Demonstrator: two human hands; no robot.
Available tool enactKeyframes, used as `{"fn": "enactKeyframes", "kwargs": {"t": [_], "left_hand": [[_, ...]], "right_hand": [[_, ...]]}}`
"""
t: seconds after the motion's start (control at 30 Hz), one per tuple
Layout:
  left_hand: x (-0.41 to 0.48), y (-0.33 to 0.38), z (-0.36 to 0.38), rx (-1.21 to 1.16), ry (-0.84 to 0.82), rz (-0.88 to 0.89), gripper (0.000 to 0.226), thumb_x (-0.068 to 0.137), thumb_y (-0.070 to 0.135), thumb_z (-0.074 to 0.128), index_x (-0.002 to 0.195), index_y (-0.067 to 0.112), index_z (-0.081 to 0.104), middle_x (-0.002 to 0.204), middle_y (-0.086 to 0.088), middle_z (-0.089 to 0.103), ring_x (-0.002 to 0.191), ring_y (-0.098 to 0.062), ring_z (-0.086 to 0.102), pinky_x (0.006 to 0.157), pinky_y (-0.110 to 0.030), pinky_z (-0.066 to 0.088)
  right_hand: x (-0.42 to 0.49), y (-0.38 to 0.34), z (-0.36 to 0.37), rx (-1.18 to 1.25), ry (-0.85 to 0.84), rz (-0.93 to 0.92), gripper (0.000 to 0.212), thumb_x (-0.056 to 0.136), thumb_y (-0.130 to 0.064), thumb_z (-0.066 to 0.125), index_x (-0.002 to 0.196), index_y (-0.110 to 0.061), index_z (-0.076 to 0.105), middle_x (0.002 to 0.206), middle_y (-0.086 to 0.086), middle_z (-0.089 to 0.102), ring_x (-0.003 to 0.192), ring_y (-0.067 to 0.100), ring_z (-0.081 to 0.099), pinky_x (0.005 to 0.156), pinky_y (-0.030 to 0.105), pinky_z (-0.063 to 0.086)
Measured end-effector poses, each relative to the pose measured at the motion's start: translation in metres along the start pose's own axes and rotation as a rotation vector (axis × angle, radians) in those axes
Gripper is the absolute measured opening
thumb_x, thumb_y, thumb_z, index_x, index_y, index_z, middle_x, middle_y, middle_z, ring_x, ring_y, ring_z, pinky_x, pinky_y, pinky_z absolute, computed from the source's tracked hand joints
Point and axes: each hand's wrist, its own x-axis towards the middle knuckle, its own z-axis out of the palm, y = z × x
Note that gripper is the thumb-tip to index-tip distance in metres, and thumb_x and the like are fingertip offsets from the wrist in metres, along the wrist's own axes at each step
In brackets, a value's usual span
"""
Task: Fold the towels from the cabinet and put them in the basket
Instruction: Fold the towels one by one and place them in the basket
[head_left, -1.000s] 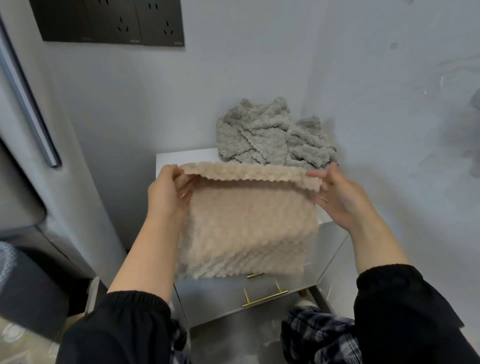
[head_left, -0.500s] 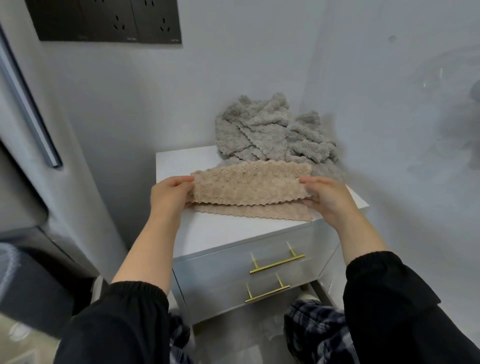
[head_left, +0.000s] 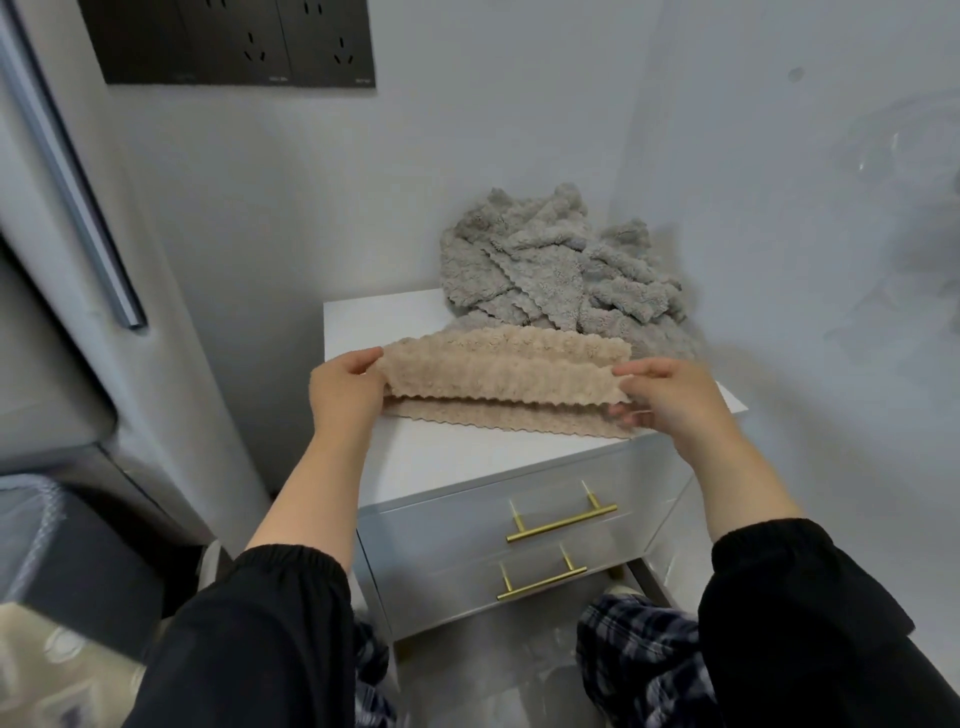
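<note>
The beige towel (head_left: 501, 375) lies on top of the white cabinet (head_left: 467, 457), near its front edge, with its top half folded over. The left hand (head_left: 345, 392) pinches the towel's left end. The right hand (head_left: 670, 397) pinches its right end. A pile of grey towels (head_left: 561, 270) sits at the far right of the cabinet top, just behind the beige one.

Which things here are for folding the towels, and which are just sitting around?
For the job: beige towel, gripped at its ends by the left hand and right hand; grey towels in a heap; white cabinet under them.
Just there: black wall sockets; gold drawer handles.
</note>
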Motion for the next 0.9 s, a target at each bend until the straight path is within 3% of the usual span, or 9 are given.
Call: {"fn": "enactKeyframes", "kwargs": {"t": [0.13,0.27,0.33,0.43,0.57,0.63,0.7,0.77,0.9], "left_hand": [[-0.008,-0.004,0.004,0.541,-0.074,0.176,0.043,0.086,0.0,0.049,0.126,0.009,0.06,0.123,-0.008,0.062,0.111,-0.027,0.056,0.087,-0.03,0.043],[-0.012,-0.002,0.009,0.716,-0.116,0.284,0.039,0.09,0.007,0.045,0.127,0.012,0.058,0.122,-0.01,0.062,0.113,-0.029,0.053,0.082,-0.032,0.042],[-0.014,0.001,0.009,0.791,-0.141,0.29,0.032,0.091,0.01,0.045,0.116,0.012,0.065,0.112,-0.009,0.066,0.104,-0.029,0.057,0.076,-0.03,0.041],[-0.014,0.008,0.007,0.881,-0.219,0.209,0.025,0.086,0.016,0.051,0.068,0.011,0.067,0.069,-0.004,0.067,0.068,-0.026,0.061,0.062,-0.028,0.047],[-0.014,0.012,0.003,0.921,-0.25,0.119,0.033,0.088,0.026,0.052,0.066,0.006,0.067,0.058,-0.002,0.065,0.057,-0.022,0.059,0.059,-0.027,0.049],[-0.015,0.013,0.004,0.905,-0.126,0.185,0.029,0.091,0.027,0.05,0.074,0.009,0.065,0.071,-0.004,0.065,0.064,-0.023,0.056,0.057,-0.027,0.042],[-0.013,0.01,0.006,0.85,-0.069,0.247,0.026,0.095,0.029,0.047,0.108,0.015,0.064,0.105,-0.006,0.066,0.093,-0.027,0.059,0.071,-0.031,0.043],[-0.008,0.002,0.01,0.753,-0.171,0.23,0.043,0.098,0.031,0.043,0.139,0.018,0.044,0.135,-0.008,0.053,0.123,-0.03,0.047,0.093,-0.037,0.042],[-0.004,-0.015,0.019,0.892,-0.364,0.307,0.048,0.1,0.033,0.036,0.145,0.015,0.034,0.147,-0.007,0.041,0.137,-0.033,0.031,0.11,-0.044,0.029]], "right_hand": [[0.005,0.016,0.004,-0.483,0.061,-0.068,0.02,0.081,-0.002,0.063,0.098,-0.007,0.07,0.078,0.003,0.064,0.07,0.017,0.062,0.068,0.027,0.048],[0.004,0.017,0.006,-0.693,0.073,-0.154,0.025,0.081,-0.009,0.065,0.105,-0.015,0.068,0.1,-0.001,0.06,0.095,0.02,0.058,0.076,0.022,0.037],[0.004,0.017,0.006,-0.756,0.022,-0.14,0.026,0.081,-0.008,0.064,0.106,-0.015,0.069,0.097,-0.002,0.059,0.098,0.02,0.058,0.076,0.022,0.037],[0.006,0.016,0.0,-0.875,0.014,-0.099,0.028,0.076,-0.003,0.064,0.1,-0.015,0.071,0.099,0.001,0.067,0.097,0.022,0.061,0.078,0.025,0.044],[0.007,0.013,-0.008,-1.002,0.069,0.012,0.03,0.067,0.004,0.064,0.092,-0.011,0.073,0.098,0.008,0.069,0.095,0.029,0.062,0.078,0.032,0.053],[0.006,0.015,-0.007,-0.997,0.17,-0.03,0.03,0.068,0.003,0.06,0.093,-0.01,0.071,0.1,0.012,0.067,0.097,0.032,0.059,0.079,0.036,0.053],[0.007,0.017,-0.002,-0.893,0.236,-0.136,0.032,0.075,-0.002,0.057,0.104,-0.009,0.069,0.11,0.015,0.064,0.103,0.034,0.057,0.083,0.034,0.05],[0.007,0.019,0.004,-0.795,0.168,-0.225,0.034,0.085,-0.013,0.057,0.118,-0.01,0.064,0.119,0.012,0.062,0.109,0.032,0.057,0.089,0.035,0.047],[0.006,0.023,0.011,-1.025,-0.086,-0.195,0.063,0.086,-0.05,0.06,0.139,-0.02,0.045,0.143,0.01,0.044,0.13,0.033,0.04,0.106,0.045,0.036]]}}
